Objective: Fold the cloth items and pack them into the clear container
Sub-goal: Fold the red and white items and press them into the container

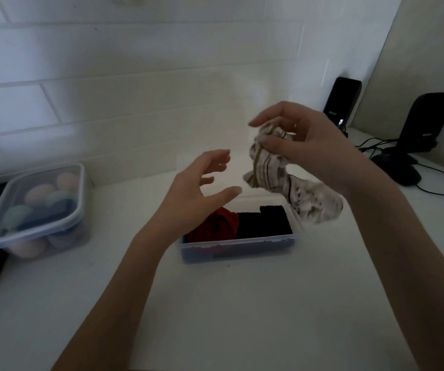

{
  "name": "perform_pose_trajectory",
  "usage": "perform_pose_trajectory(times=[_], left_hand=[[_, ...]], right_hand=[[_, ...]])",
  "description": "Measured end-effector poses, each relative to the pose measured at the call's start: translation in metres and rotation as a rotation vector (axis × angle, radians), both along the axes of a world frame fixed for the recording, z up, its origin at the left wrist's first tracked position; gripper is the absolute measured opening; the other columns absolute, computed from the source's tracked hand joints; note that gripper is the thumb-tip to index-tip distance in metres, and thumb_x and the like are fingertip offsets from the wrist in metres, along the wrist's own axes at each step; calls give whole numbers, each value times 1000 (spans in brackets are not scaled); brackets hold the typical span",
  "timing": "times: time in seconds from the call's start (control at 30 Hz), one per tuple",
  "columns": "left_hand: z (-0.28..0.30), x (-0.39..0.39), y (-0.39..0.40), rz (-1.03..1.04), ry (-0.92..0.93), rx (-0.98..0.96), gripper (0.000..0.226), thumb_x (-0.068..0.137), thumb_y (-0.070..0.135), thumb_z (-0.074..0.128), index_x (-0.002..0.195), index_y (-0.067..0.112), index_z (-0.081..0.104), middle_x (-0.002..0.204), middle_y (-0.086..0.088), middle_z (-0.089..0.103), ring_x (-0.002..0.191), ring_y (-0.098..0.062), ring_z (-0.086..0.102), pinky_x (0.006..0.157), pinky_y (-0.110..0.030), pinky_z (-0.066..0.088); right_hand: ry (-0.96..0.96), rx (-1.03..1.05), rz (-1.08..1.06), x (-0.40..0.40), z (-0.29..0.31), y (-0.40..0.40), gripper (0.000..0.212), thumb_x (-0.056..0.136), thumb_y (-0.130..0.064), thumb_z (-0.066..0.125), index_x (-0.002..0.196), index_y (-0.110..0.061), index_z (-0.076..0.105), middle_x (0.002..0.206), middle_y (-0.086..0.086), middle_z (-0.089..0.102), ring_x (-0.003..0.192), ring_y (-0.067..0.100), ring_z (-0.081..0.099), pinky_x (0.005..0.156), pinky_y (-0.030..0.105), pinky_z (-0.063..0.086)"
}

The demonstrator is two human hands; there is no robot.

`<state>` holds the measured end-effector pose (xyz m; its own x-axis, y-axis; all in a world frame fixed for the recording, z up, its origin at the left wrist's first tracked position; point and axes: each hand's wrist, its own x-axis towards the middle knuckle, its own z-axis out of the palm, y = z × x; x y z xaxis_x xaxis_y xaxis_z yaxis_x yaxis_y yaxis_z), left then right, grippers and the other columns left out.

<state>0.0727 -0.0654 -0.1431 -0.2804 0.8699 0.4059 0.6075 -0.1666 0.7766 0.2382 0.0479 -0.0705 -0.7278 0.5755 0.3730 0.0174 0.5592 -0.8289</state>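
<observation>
Striped cloth [277,167] in raised right hand [306,140]

Container [238,249] top open — left hand [196,188] overhead

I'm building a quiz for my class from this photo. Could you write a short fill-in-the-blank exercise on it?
1. The striped cloth is held in the ____ hand.
2. The left hand holds ____.
3. In the open clear container, beside the black cloth, lies a ____ cloth.
4. The lidded container stands to the ____ of the open one.

Missing words: right; nothing; red; left
</observation>
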Motion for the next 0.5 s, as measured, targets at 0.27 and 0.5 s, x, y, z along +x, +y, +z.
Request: perform_pose_trajectory(times=[0.27, 0.5], left_hand=[[9, 5, -4, -126, -411, 25, 18, 75, 32, 62, 90, 25, 70, 83, 12, 75, 82, -6, 70, 74, -21, 54], [11, -6, -3, -185, -843, 15, 33, 83, 30, 61, 107, 8, 65, 100, -9, 73, 87, -20, 70, 77, -29, 58]], right_hand=[[317, -510, 310, -22, -7, -19, 44, 85, 17, 41, 113, -14, 56, 102, 7, 60, 92, 20, 58, 79, 40, 53], [402, -914, 182, -25, -15, -2, 45, 77, 10, 23, 104, -10, 55, 83, 15, 57, 72, 28, 58, 68, 39, 50]])
